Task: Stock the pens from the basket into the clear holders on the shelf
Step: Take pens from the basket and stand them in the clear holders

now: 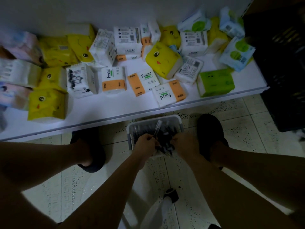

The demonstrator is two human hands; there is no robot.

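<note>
A white basket (175, 120) with grey handles stands on the tiled floor between my feet, just in front of the low shelf. It is full of dark pens (143, 131). My left hand (145, 142) reaches into the basket and grips a bunch of pens whose tips stick up toward the shelf. My right hand (183, 142) is curled around more pens at the basket's near right side. No clear holders are in view.
The low white shelf (99, 111) carries many tissue packs (113, 80) in yellow, orange-white, green and blue wrap. A dark crate (283, 71) stands at the right. My shoes (210, 129) flank the basket. A white stool part (166, 205) lies below my arms.
</note>
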